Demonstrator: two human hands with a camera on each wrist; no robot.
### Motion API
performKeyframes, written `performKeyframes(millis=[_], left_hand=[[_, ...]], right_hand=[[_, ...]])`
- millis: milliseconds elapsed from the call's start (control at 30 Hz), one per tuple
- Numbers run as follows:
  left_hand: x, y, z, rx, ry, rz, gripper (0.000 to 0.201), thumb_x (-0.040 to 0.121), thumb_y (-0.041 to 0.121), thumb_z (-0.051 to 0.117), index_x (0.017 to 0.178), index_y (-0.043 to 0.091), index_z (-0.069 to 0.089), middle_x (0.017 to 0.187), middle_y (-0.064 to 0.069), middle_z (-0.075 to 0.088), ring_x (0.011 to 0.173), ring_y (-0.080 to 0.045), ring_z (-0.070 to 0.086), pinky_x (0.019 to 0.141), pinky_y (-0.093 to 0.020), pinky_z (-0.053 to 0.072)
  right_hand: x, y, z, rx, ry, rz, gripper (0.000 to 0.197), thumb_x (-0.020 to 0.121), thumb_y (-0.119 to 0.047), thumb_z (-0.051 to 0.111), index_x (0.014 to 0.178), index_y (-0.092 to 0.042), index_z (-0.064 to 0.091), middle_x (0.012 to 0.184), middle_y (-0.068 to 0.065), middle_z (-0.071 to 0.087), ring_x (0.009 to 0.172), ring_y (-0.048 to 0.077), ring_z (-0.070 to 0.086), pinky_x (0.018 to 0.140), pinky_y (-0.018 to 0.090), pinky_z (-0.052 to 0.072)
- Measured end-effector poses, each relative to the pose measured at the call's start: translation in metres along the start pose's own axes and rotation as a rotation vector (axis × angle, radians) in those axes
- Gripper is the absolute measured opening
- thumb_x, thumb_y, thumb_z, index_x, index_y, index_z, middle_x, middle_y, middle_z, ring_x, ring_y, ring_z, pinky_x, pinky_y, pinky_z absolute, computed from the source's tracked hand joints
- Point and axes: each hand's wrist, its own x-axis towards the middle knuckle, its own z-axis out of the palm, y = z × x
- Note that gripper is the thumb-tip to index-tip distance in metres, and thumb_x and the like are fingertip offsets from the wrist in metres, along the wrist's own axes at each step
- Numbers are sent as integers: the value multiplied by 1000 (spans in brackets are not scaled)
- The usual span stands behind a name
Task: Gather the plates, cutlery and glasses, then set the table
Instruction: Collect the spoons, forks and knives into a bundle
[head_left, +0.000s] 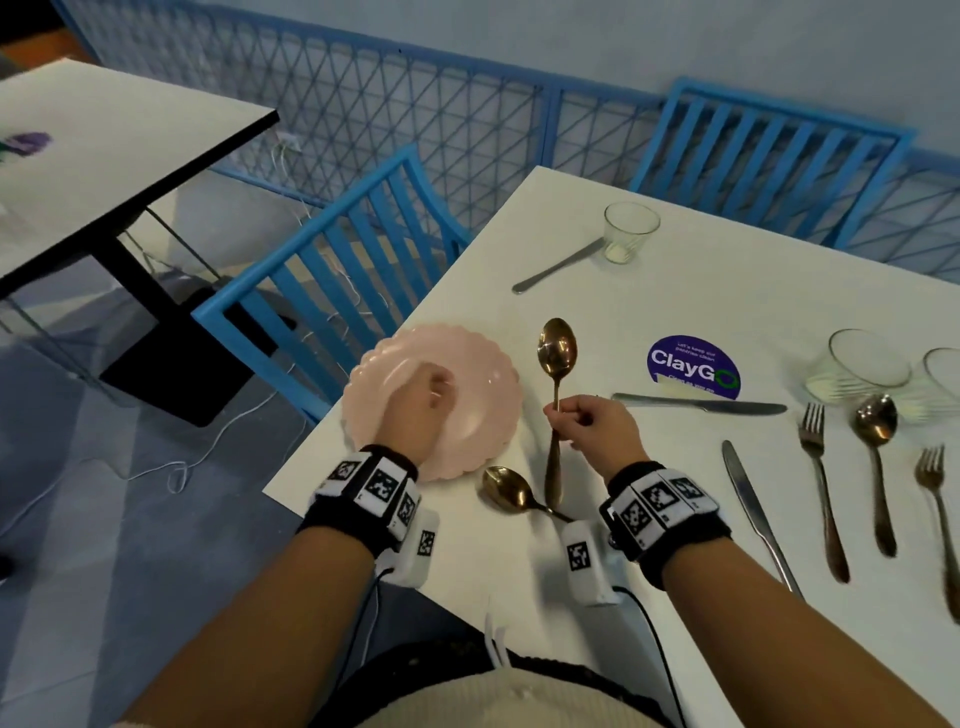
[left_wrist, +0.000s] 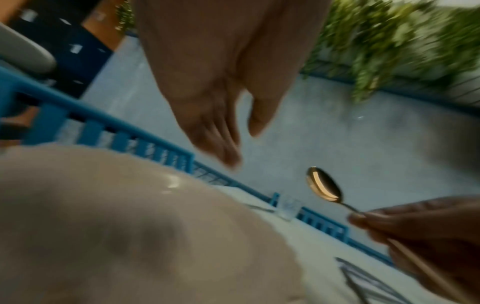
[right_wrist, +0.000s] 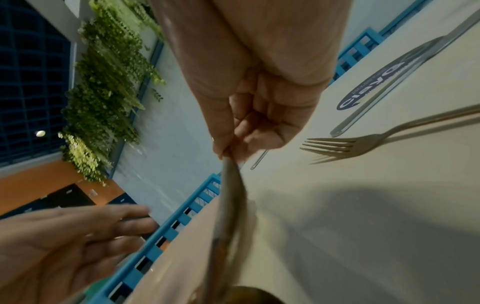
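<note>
At centre frame the right hand (head_left: 589, 434) pinches the neck of a gold spoon (head_left: 556, 384), bowl pointing to the top of the frame. To its left the left hand (head_left: 421, 410) hovers over the pink plate (head_left: 488, 395) at the desk (head_left: 649, 597) corner, fingers straight and relaxed, holding nothing. A second gold spoon (head_left: 506, 491) lies just below the plate. Right of the hands lie two knives (head_left: 698, 404), forks (head_left: 823, 488) and another spoon (head_left: 875, 457); glasses (head_left: 628, 231) stand in the upper right. A blue chair (head_left: 332, 280) stands beyond the plate.

Head view downward, wrist views close
</note>
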Motion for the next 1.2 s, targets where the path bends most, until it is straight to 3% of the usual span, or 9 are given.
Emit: performKeyframes(millis=[100,200,333,500,600,700,867,1033,1200], left_hand=[[-14,35,17,-301,-518,-141,12,95,19,49,90,13,58,82,0,60,79,-17,56,78,-29,46],[-22,51,33,-413,-665,-162,23,97,13,45,79,13,60,76,-4,64,69,-20,60,75,-30,50],[-27,64,38,-539,-665,-167,27,97,1,41,76,5,58,69,-12,61,48,-9,62,56,-18,53],[-26,60,39,-506,-559,-102,22,96,2,41,85,8,59,70,-9,63,61,-17,61,58,-18,50],[-22,58,38,-527,-513,-74,20,97,0,36,102,7,54,71,-8,62,60,-15,61,56,-18,50],[-18,63,40,-557,-469,-67,24,97,-2,32,100,11,53,72,-9,60,62,-18,59,58,-21,48],[-17,71,44,-577,-451,-52,33,97,1,31,85,21,54,73,-8,60,62,-18,60,61,-23,48],[-16,81,48,-621,-399,-37,22,98,2,33,93,13,51,76,-7,61,67,-18,60,65,-26,49],[-13,96,57,-693,-317,-64,22,95,0,35,86,15,48,79,-7,62,70,-19,59,66,-29,48]], right_hand=[[-3,-9,-1,109,11,-20,3,84,-19,67,85,-19,71,69,-2,64,58,5,54,65,16,42],[-4,-14,-4,197,11,-9,5,84,-15,67,88,-14,71,67,-2,63,58,5,52,61,15,40],[-7,-15,-9,172,17,-36,15,87,-16,62,94,-7,72,67,-1,62,60,9,54,55,17,43],[-15,0,-18,-93,-60,-100,6,89,-19,60,87,-14,64,67,-10,60,56,1,56,46,6,44],[-28,13,-13,-543,-304,-151,11,79,-22,72,85,-18,64,79,-6,64,71,10,56,63,13,43],[-36,21,-6,-798,-401,-176,26,75,-23,74,98,-15,69,101,2,69,93,18,61,76,22,41],[-41,29,-12,-801,-398,-93,16,80,-14,65,95,-14,72,99,5,71,88,18,62,75,19,41],[-41,34,-32,-702,-339,-27,17,83,-16,62,97,-11,71,98,6,72,93,19,65,84,22,48],[-40,35,-60,-337,-93,71,10,84,-17,67,75,-17,62,69,-4,59,61,7,55,67,18,48]])
